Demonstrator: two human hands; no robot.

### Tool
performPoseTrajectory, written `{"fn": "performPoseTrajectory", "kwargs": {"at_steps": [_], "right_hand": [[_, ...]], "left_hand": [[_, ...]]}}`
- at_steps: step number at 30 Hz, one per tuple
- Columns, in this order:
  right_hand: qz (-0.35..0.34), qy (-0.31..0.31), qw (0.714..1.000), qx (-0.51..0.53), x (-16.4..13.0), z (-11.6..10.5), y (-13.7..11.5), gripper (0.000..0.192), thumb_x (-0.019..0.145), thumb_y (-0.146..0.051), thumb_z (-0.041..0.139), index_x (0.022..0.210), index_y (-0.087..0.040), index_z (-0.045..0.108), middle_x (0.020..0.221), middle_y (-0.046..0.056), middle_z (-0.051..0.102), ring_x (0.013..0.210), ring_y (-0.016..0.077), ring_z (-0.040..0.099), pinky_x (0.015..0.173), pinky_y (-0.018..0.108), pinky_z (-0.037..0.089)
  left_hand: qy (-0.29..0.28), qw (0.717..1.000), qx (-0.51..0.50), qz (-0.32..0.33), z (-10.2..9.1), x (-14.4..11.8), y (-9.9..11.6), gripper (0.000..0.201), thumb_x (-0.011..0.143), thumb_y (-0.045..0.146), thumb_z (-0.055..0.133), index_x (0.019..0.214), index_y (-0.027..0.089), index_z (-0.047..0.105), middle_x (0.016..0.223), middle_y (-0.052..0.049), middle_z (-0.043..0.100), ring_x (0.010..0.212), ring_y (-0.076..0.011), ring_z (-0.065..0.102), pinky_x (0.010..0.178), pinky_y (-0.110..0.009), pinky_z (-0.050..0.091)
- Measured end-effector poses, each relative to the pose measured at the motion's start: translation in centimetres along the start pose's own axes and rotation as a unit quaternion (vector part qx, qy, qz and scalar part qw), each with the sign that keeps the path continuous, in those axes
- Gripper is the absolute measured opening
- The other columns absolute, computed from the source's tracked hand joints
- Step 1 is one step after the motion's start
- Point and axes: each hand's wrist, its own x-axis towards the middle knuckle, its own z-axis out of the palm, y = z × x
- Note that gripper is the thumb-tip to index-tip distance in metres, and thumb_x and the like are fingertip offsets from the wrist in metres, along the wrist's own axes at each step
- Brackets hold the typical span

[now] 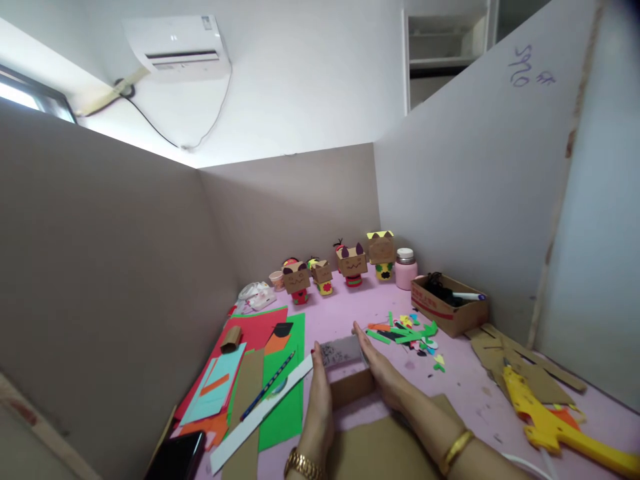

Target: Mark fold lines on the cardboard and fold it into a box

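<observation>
Between my two flat palms stands an open cardboard frame (353, 389), folded into a box shape without a visible top. Its near wall is plain brown, and its far wall has a dark printed pattern. My left hand (321, 390) presses its left side, with a watch at the wrist. Along the right side lies my right hand (383, 373), fingers stretched forward and a gold bangle on the wrist. The side walls are mostly hidden behind my hands. Just below the frame, a flat cardboard sheet (390, 450) lies on the pink table (345, 310).
On the left lie coloured paper sheets (283, 427), a white ruler (260, 417), a pencil (267, 385) and a phone (176, 456). A yellow glue gun (543, 417) rests at right, near paper scraps (405, 333) and a cardboard box (447, 310). Several cardboard figures (353, 263) stand behind.
</observation>
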Motion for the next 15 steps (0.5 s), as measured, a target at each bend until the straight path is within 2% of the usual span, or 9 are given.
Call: {"fn": "performPoseTrajectory", "kwargs": {"at_steps": [6,11,13,15], "right_hand": [[0.007,0.018,1.000,-0.018,-0.5,0.9,-0.7,0.083,0.072,-0.077,0.050,0.140,-0.030,0.043,0.156,0.002,0.023,0.144,0.0206,0.015,0.115,0.042,0.010],[0.003,0.011,0.999,-0.054,-1.3,1.3,-0.9,0.084,0.075,-0.077,0.045,0.143,-0.026,0.039,0.157,0.003,0.020,0.144,0.0197,0.015,0.115,0.039,0.010],[0.002,-0.003,0.997,-0.081,-1.7,1.2,-0.9,0.082,0.080,-0.077,0.037,0.146,-0.027,0.034,0.157,0.002,0.017,0.144,0.0191,0.013,0.115,0.039,0.013],[0.000,-0.028,0.992,-0.125,-1.9,0.9,-1.0,0.090,0.079,-0.080,0.032,0.150,-0.025,0.021,0.158,0.005,0.015,0.144,0.0192,0.014,0.114,0.038,0.018]], "left_hand": [[0.010,1.000,-0.006,0.016,-0.1,-0.3,0.4,0.058,0.099,0.047,0.017,0.148,0.016,0.020,0.156,0.002,0.015,0.142,-0.0103,0.015,0.115,-0.028,0.012],[0.023,0.999,-0.005,0.022,-0.6,-0.2,0.1,0.061,0.098,0.052,0.022,0.145,0.015,0.030,0.155,-0.002,0.023,0.141,-0.0132,0.021,0.113,-0.025,0.016],[0.029,0.999,-0.007,0.024,-0.7,-0.1,-0.2,0.061,0.097,0.054,0.022,0.144,0.016,0.033,0.155,-0.003,0.025,0.140,-0.0136,0.022,0.113,-0.025,0.017],[0.033,0.999,-0.012,0.026,-0.9,0.1,-0.4,0.058,0.098,0.052,0.021,0.143,0.018,0.035,0.154,-0.002,0.026,0.140,-0.0131,0.023,0.113,-0.026,0.018]]}}
